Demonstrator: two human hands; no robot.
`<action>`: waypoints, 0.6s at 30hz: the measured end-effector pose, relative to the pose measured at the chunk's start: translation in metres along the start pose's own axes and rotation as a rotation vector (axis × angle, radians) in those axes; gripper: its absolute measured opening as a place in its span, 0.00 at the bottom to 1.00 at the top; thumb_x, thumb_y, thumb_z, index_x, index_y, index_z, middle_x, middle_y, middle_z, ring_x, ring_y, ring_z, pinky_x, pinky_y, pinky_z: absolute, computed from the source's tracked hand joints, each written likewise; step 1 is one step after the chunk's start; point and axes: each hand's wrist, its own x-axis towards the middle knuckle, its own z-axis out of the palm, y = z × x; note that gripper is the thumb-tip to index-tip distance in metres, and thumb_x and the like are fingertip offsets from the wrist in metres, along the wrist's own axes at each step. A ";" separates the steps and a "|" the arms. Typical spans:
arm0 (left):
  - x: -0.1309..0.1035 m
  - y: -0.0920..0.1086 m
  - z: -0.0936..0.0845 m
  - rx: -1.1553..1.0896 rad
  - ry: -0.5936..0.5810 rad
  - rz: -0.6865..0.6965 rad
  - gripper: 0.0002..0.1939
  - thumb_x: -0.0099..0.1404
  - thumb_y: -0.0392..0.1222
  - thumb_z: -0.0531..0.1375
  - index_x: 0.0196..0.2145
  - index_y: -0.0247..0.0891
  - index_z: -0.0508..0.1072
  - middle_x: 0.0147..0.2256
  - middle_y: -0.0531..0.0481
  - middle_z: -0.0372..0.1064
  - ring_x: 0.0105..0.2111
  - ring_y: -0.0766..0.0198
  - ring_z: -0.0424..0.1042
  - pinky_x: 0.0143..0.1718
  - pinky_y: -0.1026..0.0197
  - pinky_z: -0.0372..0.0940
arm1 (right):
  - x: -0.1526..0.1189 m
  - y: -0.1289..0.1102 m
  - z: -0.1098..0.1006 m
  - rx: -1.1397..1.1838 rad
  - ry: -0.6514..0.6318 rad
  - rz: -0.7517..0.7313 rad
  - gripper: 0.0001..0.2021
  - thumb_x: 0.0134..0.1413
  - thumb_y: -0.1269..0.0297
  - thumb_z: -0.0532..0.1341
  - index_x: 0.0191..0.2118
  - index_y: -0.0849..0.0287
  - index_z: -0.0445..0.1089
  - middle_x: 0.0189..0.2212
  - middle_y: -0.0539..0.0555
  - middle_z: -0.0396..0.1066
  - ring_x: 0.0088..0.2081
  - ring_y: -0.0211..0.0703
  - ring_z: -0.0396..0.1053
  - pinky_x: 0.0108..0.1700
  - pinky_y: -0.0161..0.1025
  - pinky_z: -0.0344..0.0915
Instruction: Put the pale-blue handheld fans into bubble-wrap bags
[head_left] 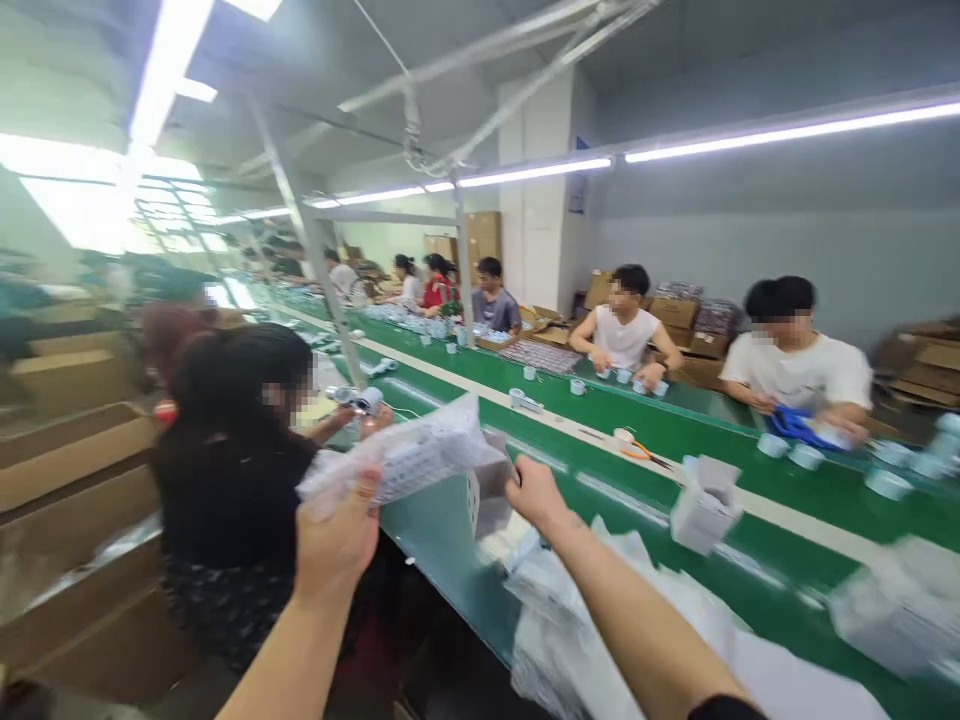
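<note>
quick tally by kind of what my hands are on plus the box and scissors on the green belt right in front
Clear plastic bag, gripped by left hand: 1
Small white box at right hand: 1
Open white box on the green belt: 1
Orange-handled scissors: 1
Total: 4

The bag (405, 455) held up between the bare hands is thin clear plastic, crinkled and shiny. The small box (489, 492) beside it looks like matt white card. The desk (675, 440) has a smooth green surface with a dull sheen. Brown corrugated cartons (71, 440) stacked nearby look rough and matt.
</note>
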 end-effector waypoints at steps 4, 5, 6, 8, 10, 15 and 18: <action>0.001 -0.055 -0.052 0.516 -0.259 0.022 0.16 0.58 0.46 0.63 0.42 0.35 0.71 0.39 0.45 0.71 0.37 0.60 0.70 0.39 0.60 0.66 | 0.004 -0.019 0.103 0.101 -0.077 -0.070 0.08 0.50 0.77 0.48 0.32 0.61 0.62 0.32 0.59 0.69 0.36 0.45 0.66 0.35 0.37 0.53; 0.001 -0.067 -0.061 0.601 -0.371 0.044 0.13 0.60 0.45 0.61 0.39 0.34 0.71 0.39 0.45 0.70 0.37 0.61 0.70 0.38 0.61 0.66 | 0.001 -0.017 0.120 0.119 -0.094 -0.067 0.08 0.51 0.76 0.48 0.32 0.60 0.62 0.30 0.59 0.69 0.35 0.47 0.67 0.35 0.38 0.54; 0.001 -0.076 -0.067 0.701 -0.480 0.069 0.09 0.62 0.43 0.58 0.35 0.33 0.70 0.38 0.44 0.70 0.37 0.62 0.70 0.39 0.62 0.66 | -0.001 -0.013 0.135 0.135 -0.095 -0.041 0.08 0.52 0.75 0.48 0.31 0.60 0.61 0.30 0.59 0.69 0.35 0.48 0.67 0.35 0.39 0.55; 0.005 -0.086 -0.073 0.886 -0.671 0.121 0.06 0.64 0.38 0.54 0.31 0.33 0.66 0.38 0.45 0.69 0.37 0.65 0.70 0.40 0.64 0.65 | -0.004 -0.002 0.157 0.175 -0.080 -0.008 0.08 0.53 0.73 0.47 0.31 0.59 0.61 0.30 0.59 0.69 0.36 0.50 0.68 0.36 0.40 0.57; 0.011 -0.089 -0.070 1.027 -0.833 0.157 0.01 0.61 0.33 0.55 0.30 0.34 0.65 0.37 0.48 0.69 0.38 0.65 0.69 0.41 0.65 0.64 | -0.003 0.009 0.171 0.215 -0.080 0.000 0.08 0.53 0.72 0.46 0.32 0.58 0.61 0.32 0.58 0.70 0.37 0.49 0.68 0.37 0.39 0.58; 0.036 -0.090 -0.030 1.266 -1.126 0.209 0.08 0.50 0.28 0.58 0.30 0.34 0.65 0.35 0.46 0.69 0.37 0.56 0.69 0.36 0.60 0.62 | 0.002 0.035 0.185 0.273 -0.151 0.120 0.10 0.54 0.63 0.45 0.28 0.59 0.59 0.26 0.54 0.67 0.31 0.43 0.66 0.34 0.36 0.57; 0.050 -0.089 -0.002 1.372 -1.284 0.242 0.07 0.51 0.30 0.58 0.30 0.35 0.66 0.32 0.46 0.69 0.33 0.56 0.70 0.29 0.61 0.59 | 0.005 0.049 0.191 0.290 -0.163 0.201 0.13 0.53 0.56 0.45 0.26 0.58 0.57 0.21 0.51 0.64 0.27 0.42 0.64 0.32 0.36 0.55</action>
